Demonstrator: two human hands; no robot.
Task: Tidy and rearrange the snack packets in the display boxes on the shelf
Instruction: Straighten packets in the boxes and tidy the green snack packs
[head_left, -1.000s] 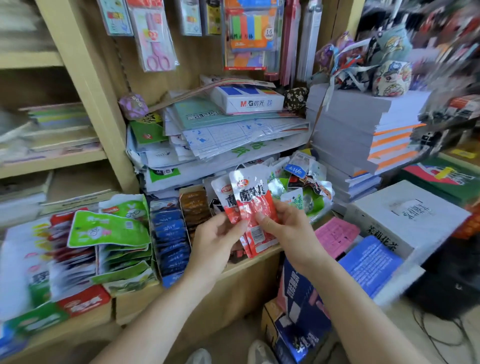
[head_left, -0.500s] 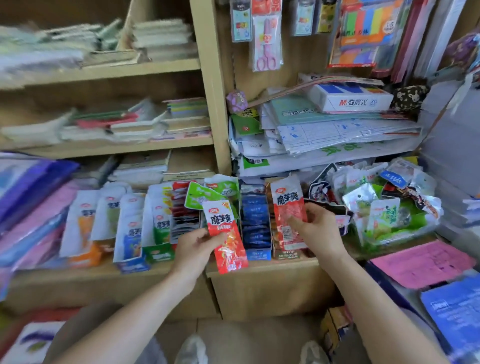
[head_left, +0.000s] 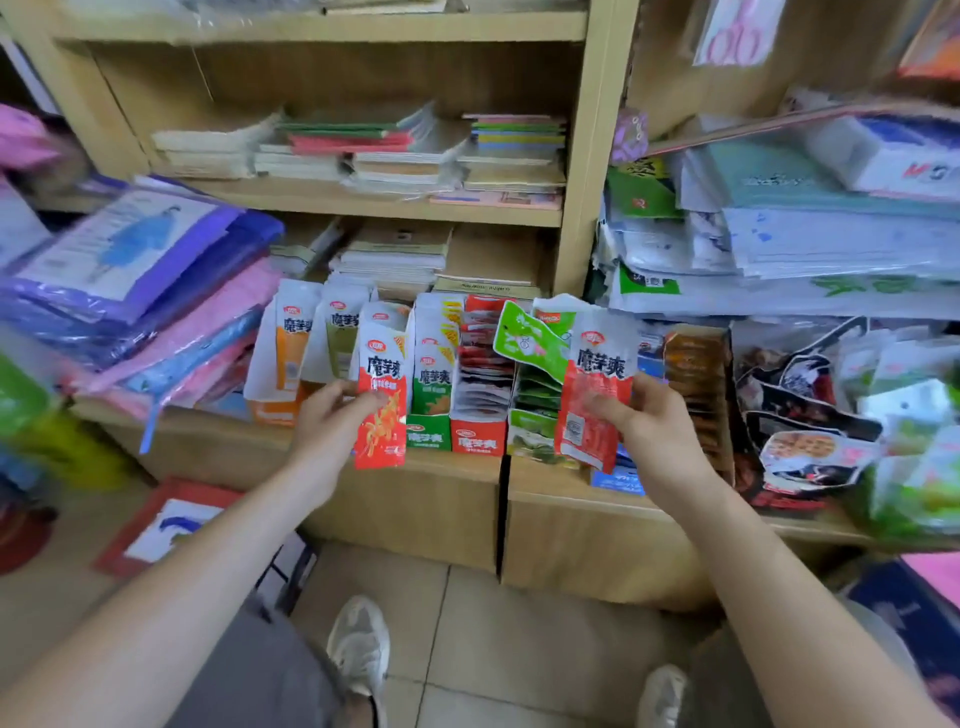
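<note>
— Progress on the tidying?
— Roughly midway, at a guess. Already filed upright in the display boxes (head_left: 267, 411) along the shelf (head_left: 447, 488): several neat rows. Still to place: two red packets in hand, plus a green packet (head_left: 524, 343) lying askew at eleven o'clock of the right hand (head_left: 649, 431).
— Grips?
— Pinching the left packet (head_left: 382, 415) with the left hand (head_left: 332, 421), at nine o'clock of the green-fronted box (head_left: 428, 439). Clamping the right packet (head_left: 597, 400) between right thumb and fingers, at three o'clock of the red-fronted box (head_left: 478, 439).
— Different from half a second back?
— Yes. Carried toward nine o'clock, both packets; left one lifted from shelf-edge level up against the box fronts.
</note>
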